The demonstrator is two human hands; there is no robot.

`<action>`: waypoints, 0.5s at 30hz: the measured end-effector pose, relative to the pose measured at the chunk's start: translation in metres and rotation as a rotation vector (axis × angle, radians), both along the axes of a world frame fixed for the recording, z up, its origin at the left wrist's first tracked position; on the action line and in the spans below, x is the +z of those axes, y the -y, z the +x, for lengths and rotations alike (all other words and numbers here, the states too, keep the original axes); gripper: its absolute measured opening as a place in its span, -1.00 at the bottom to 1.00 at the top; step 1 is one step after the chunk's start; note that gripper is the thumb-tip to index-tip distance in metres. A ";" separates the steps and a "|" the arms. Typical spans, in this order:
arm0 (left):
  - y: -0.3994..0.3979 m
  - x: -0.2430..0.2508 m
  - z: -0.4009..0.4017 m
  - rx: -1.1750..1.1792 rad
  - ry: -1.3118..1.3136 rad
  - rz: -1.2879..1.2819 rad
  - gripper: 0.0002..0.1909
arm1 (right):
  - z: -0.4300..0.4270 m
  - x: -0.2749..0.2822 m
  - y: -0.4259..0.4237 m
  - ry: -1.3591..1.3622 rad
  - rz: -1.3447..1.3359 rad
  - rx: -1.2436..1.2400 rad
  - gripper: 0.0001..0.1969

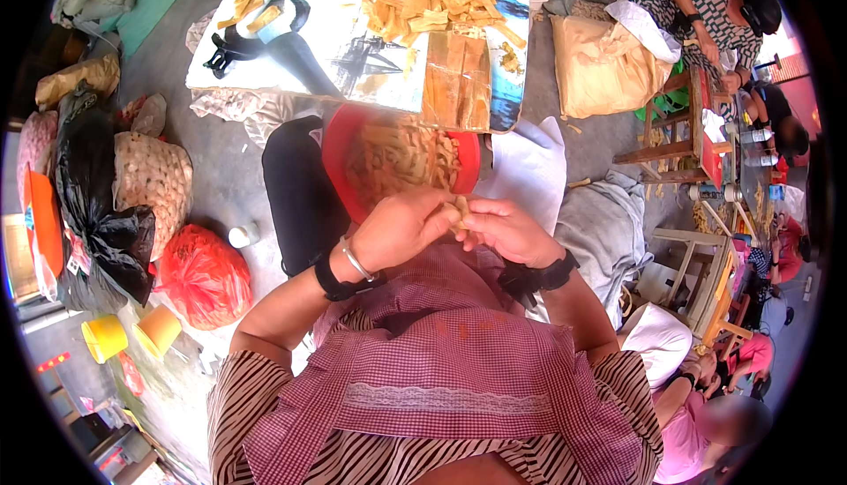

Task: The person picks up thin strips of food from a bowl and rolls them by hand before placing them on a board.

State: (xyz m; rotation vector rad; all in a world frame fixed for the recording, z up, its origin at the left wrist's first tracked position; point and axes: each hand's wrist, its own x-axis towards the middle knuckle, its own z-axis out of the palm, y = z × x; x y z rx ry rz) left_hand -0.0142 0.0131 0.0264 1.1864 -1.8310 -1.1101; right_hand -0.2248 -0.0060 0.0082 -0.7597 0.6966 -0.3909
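Observation:
My left hand (409,228) and my right hand (508,228) meet in front of my apron, fingertips pinching a small pale yellow strip (461,211) between them. Its material is too small to tell. Just beyond the hands, a red plastic basin (336,154) sits between my knees and holds many similar strips (403,157). On the tabletop (390,81) ahead lies a heap of flat yellowish pieces (430,2). A brown, shiny-faced slab (456,81) rests at the table's near edge, below the heap.
At left stand a red plastic bag (206,277), a black bag (92,174), a filled net sack (152,181) and a white bottle (243,235). A brown paper sack (605,65) and a wooden stool (691,128) are at right, where several people sit working.

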 end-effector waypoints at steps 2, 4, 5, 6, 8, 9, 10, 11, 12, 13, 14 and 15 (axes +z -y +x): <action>-0.005 0.011 -0.004 0.023 0.073 0.002 -0.90 | 0.003 0.001 -0.001 -0.067 -0.026 -0.002 -0.77; -0.004 -0.001 -0.001 -0.002 0.112 -0.083 -0.88 | 0.006 0.004 0.003 -0.178 -0.045 0.029 -0.80; -0.004 -0.006 0.002 -0.015 0.131 -0.126 -0.88 | 0.005 0.005 0.005 -0.214 -0.133 -0.043 -0.81; -0.006 -0.004 0.006 0.012 0.085 -0.044 -0.88 | 0.000 0.005 0.008 -0.250 -0.222 -0.114 -0.83; -0.009 0.004 0.014 0.055 -0.022 0.122 -0.87 | -0.016 0.012 0.021 -0.401 -0.303 -0.182 -0.87; -0.009 0.008 0.014 -0.001 -0.018 0.147 -0.86 | -0.020 0.014 0.022 -0.415 -0.321 -0.159 -0.88; -0.008 0.012 0.014 -0.058 -0.014 0.172 -0.86 | -0.023 0.015 0.021 -0.429 -0.339 -0.136 -0.88; -0.008 0.013 0.014 -0.115 -0.010 0.197 -0.85 | -0.025 0.017 0.021 -0.443 -0.356 -0.112 -0.89; -0.006 0.006 0.015 -0.089 -0.081 0.263 -0.80 | -0.020 0.021 0.020 -0.479 -0.374 -0.177 -0.90; -0.003 -0.007 0.016 -0.090 -0.171 0.271 -0.78 | -0.017 0.022 0.020 -0.450 -0.364 -0.156 -0.90; -0.002 -0.015 0.017 -0.090 -0.305 0.453 -0.79 | -0.014 0.023 0.020 -0.422 -0.353 -0.136 -0.91; 0.000 -0.016 0.016 -0.094 -0.442 0.632 -0.79 | -0.010 0.023 0.020 -0.397 -0.344 -0.118 -0.91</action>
